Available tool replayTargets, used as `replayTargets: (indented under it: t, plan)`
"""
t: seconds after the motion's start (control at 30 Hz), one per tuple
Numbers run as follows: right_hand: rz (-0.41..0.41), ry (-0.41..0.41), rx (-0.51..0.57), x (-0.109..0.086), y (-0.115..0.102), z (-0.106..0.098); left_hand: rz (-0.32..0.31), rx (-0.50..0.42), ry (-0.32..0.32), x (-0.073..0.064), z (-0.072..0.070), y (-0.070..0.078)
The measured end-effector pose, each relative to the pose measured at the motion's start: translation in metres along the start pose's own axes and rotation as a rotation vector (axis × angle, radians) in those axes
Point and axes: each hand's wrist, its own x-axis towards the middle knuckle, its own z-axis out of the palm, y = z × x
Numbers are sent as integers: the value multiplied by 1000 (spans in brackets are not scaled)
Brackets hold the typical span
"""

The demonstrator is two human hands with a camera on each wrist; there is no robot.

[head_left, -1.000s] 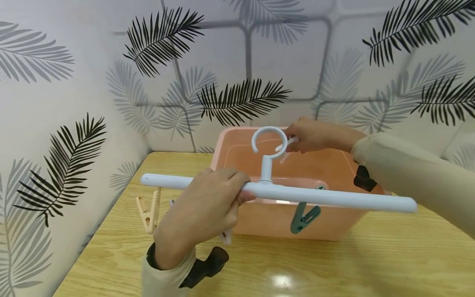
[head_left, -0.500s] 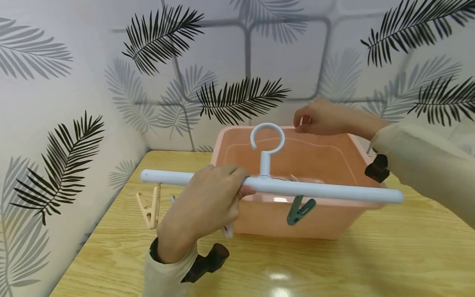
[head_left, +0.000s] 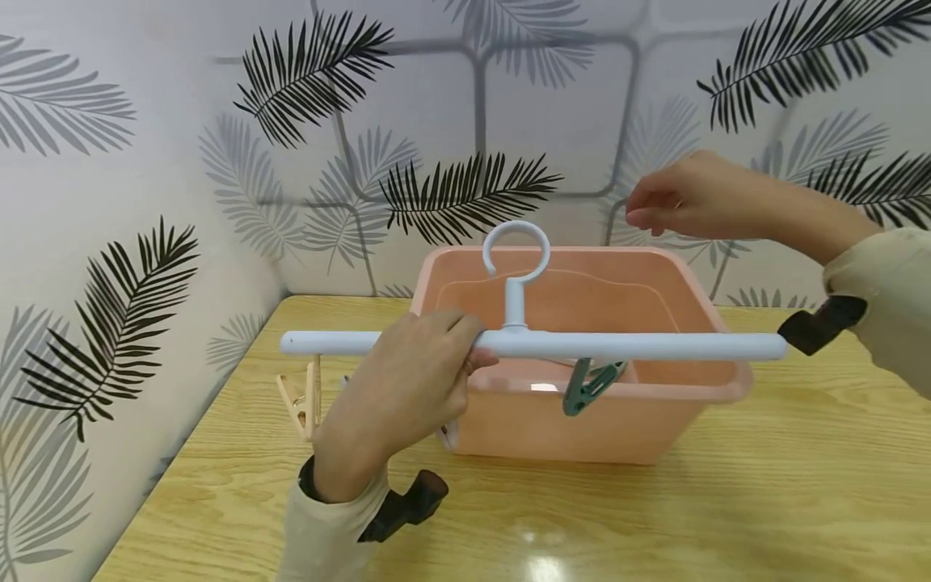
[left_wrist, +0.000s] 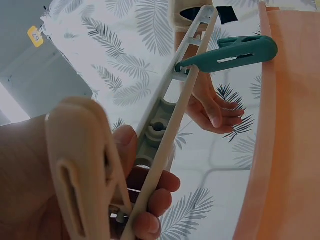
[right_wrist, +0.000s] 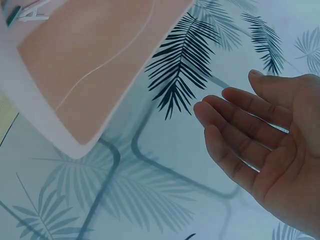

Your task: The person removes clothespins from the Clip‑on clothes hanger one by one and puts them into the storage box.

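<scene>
A pale blue-white clothes hanger (head_left: 633,346) spans in front of the basin, its hook upright. My left hand (head_left: 410,380) grips its bar left of the hook. A green clip (head_left: 587,386) hangs from the bar's right half, and a beige clip (head_left: 309,400) hangs near its left end. Partly hidden behind my left hand is a whitish clip (head_left: 448,434). My right hand (head_left: 698,198) hovers above the back right of the basin, holding nothing, its fingers loosely bent. In the right wrist view a white clip (right_wrist: 34,12) lies inside the basin.
A pink plastic basin (head_left: 560,428) stands on the wood-grain table (head_left: 800,485), behind and below the hanger. A wall (head_left: 553,121) printed with leaves rises close behind the table. Both wrists wear black camera mounts (head_left: 822,323).
My right hand has let go of a white clip in the basin and moved up and right, out of it. The hanger's right end has risen, leaving the bar about level.
</scene>
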Motion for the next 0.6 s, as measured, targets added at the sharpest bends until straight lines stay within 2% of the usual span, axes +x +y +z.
replayTargets:
  t: [0.27,0.37,0.5,0.6]
  plan:
    - [-57,83,-33,-28,-2,-12,40,91,161,4,6,-2]
    - [-44,118,-43,-39,-6,-17,31,95,184,4,6,-1]
    - [15,153,-68,-55,-14,-21,18,87,197,6,6,0]
    - [11,210,-110,-68,-20,-21,13,82,211,7,6,0]
